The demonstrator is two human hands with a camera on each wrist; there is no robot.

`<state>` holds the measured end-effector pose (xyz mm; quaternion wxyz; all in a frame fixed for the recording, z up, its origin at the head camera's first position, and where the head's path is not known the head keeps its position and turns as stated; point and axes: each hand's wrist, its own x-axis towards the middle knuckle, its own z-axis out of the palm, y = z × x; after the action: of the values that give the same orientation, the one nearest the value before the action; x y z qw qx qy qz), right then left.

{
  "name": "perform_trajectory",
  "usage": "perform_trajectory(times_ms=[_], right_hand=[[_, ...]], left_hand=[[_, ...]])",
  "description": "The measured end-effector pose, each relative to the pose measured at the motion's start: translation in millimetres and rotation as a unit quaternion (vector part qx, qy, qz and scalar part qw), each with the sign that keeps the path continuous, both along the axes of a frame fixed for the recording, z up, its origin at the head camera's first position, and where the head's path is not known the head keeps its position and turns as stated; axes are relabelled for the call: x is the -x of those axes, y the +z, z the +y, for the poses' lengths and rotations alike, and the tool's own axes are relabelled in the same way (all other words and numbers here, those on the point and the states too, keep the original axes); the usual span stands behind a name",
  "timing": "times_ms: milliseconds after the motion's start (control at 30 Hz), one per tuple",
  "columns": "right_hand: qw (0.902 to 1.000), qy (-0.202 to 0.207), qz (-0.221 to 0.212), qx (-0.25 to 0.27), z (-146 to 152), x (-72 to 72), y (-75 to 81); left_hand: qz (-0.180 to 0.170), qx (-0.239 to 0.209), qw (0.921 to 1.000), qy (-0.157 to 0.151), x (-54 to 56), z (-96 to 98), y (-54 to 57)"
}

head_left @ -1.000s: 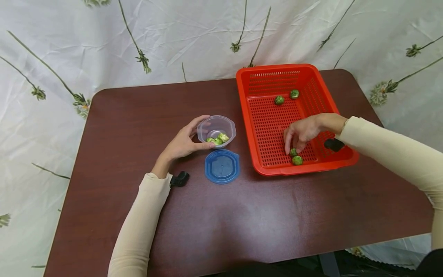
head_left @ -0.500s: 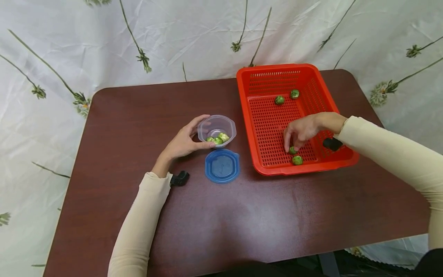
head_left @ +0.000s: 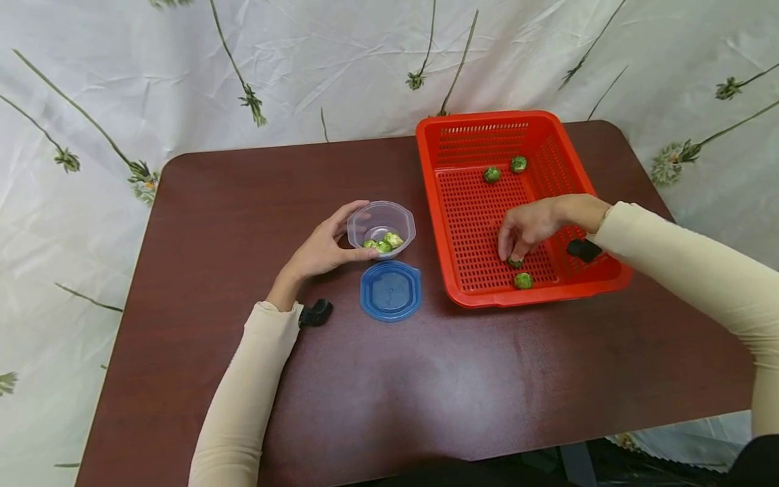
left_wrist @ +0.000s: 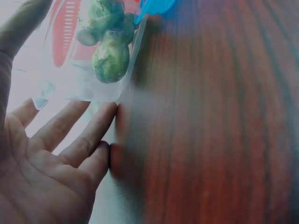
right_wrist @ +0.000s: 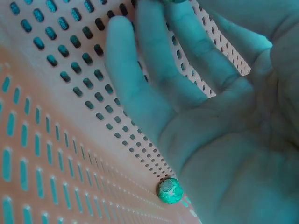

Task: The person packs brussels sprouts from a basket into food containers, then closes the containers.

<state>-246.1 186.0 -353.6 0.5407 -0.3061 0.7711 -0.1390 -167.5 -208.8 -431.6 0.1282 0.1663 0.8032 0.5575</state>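
Observation:
In the head view my left hand [head_left: 325,250] holds a small clear plastic container [head_left: 389,215], thumb on the near side and fingers round the far side. Several green Brussels sprouts [left_wrist: 111,60] lie inside it, seen through its wall in the left wrist view. Over at the red basket [head_left: 433,203], my right hand [head_left: 535,222] reaches down and pinches a Brussels sprout [head_left: 515,263] between thumb and fingertips, which partly cover it. A second sprout [head_left: 523,281] sits just nearer the basket's front wall. Two more, a left sprout [head_left: 491,175] and a right sprout [head_left: 518,164], lie toward the back.
A blue lid [head_left: 391,291] lies on the dark brown table [head_left: 389,379], just in front of the container. The basket has raised, slotted walls around the right hand. A white cloth with printed flowers [head_left: 341,67] hangs behind the table.
My right fingertips have closed in on the sprout, which has shifted slightly back, away from the one near the front wall. The left hand and container stay in place.

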Motion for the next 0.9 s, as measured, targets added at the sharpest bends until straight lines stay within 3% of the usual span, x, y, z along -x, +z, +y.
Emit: perform_trajectory(times_ms=[233,567,900], right_hand=[[0.9999,-0.010,-0.002,-0.003,2.4,2.6,0.4],[0.9986,0.014,0.039,0.035,-0.7,6.2,4.1],[0.9942,-0.011,0.084,0.068,-6.6,10.2,20.3]], left_hand=[[-0.004,-0.003,1.0000,-0.001,-0.6,-0.8,0.8],[-0.002,-0.003,1.0000,0.000,0.0,-0.7,-1.3],[-0.006,-0.011,0.9999,-0.002,-0.8,0.8,1.3]])
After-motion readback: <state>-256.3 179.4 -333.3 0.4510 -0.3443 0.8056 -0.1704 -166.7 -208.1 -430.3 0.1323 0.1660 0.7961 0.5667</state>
